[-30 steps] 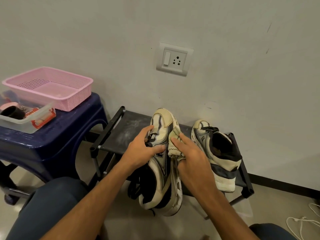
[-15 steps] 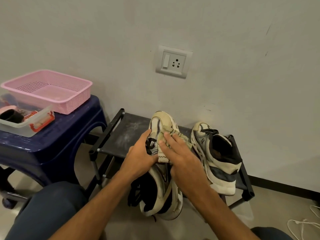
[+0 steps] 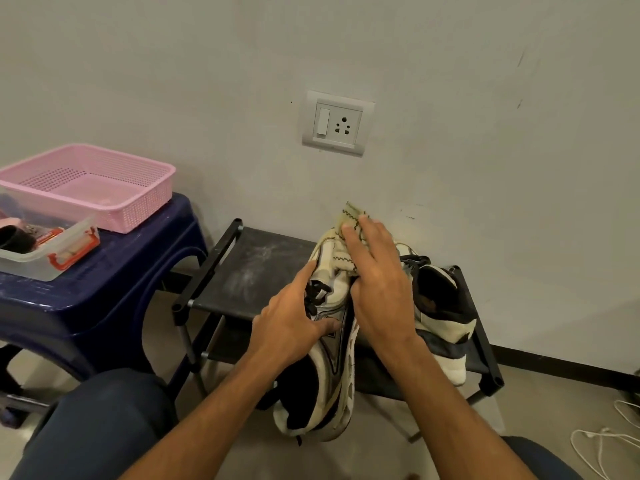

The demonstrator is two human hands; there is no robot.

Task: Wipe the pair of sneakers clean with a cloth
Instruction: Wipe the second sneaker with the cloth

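My left hand grips a cream, grey and black sneaker at its laces, holding it toe-up over the front of the black shoe rack. My right hand presses a pale yellowish cloth with dark stitching flat against the toe of that sneaker; the cloth's corner sticks out above my fingers. The second sneaker of the pair rests on the rack to the right, partly hidden behind my right hand.
A dark blue plastic stool at the left carries a pink basket and a clear tub of small items. The wall with a switch socket is right behind the rack. White cables lie on the floor at the lower right.
My right hand has slid the cloth up the held sneaker from its middle to the toe. My left hand has kept its grip at the laces.
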